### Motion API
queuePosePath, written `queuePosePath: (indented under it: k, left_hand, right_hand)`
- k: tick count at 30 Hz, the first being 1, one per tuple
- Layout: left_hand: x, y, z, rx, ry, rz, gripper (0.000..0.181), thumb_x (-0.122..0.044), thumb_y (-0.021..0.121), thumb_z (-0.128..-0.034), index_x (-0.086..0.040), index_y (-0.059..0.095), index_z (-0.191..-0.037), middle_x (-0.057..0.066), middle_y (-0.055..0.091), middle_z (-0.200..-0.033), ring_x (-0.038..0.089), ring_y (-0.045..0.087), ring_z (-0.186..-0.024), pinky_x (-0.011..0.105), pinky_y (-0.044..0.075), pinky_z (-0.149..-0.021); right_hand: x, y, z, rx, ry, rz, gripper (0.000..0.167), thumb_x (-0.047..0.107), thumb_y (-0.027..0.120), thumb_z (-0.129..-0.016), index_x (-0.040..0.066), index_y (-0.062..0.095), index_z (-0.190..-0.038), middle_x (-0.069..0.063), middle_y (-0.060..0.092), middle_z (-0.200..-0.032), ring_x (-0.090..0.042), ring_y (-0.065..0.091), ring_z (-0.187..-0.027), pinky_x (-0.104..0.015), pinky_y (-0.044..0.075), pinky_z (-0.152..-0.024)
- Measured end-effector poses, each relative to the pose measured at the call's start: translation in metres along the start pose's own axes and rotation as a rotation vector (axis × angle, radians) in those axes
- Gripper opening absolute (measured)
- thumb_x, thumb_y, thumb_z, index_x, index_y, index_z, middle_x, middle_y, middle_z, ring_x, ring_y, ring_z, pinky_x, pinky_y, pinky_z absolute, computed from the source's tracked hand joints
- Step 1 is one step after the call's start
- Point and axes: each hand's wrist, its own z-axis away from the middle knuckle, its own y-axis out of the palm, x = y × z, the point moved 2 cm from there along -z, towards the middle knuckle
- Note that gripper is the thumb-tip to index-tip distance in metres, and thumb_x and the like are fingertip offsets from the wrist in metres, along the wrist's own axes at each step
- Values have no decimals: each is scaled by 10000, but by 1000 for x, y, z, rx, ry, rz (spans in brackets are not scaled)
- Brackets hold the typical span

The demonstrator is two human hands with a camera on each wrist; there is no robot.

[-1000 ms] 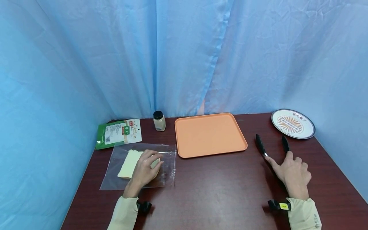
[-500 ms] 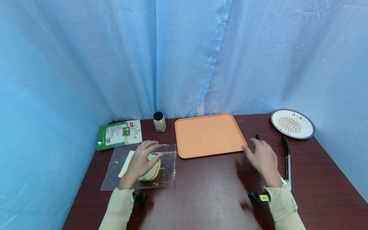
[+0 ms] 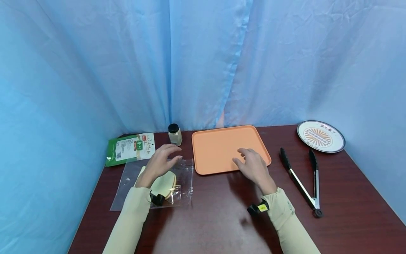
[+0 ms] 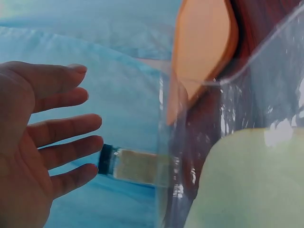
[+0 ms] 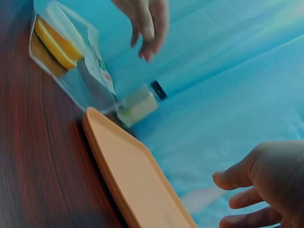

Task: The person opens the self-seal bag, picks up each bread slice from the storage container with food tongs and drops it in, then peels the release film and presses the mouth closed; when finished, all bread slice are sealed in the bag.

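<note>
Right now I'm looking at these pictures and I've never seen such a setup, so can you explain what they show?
There's no machine: just a person's bare left hand and right hand. The wide picture comes from a camera on the head, the two closer ones from small cameras on each wrist. On the table are a green packet, a clear bag with pale, bread-like slices, a black-capped jar, an orange tray, spread tongs and a plate. Neither hand holds anything; the left appears above the bag, the right above the tray's near edge.
</note>
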Motion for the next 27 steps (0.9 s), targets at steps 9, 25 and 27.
queuePosePath:
  k: [9,25,27]
  left_hand:
    - [18,20,-32,283,-122,93,333,-204,656,-971,-30,678,-1255,149,702,-1253,299,654,-1178,483,528,-1009]
    - [43,53,-44,447,-266,164,275,-196,678,-952,-63,715,-1190,115,731,-1145,171,639,-888,300,537,-796]
    - [44,56,-44,445,-277,174,254,-186,687,-944,-69,726,-1166,108,738,-1115,168,628,-857,279,518,-769]
  right_hand:
    - [27,27,-25,101,-46,-80,448,317,665,-958,69,628,-1330,-145,697,-1179,-289,672,-1048,-464,570,-845]
    - [70,88,-63,263,-164,-109,362,252,657,-963,78,671,-1281,-122,715,-1183,-262,688,-1046,-432,570,-890]
    - [74,93,-65,265,-185,-86,345,238,650,-964,78,679,-1269,-123,712,-1178,-262,686,-1050,-428,568,-893]
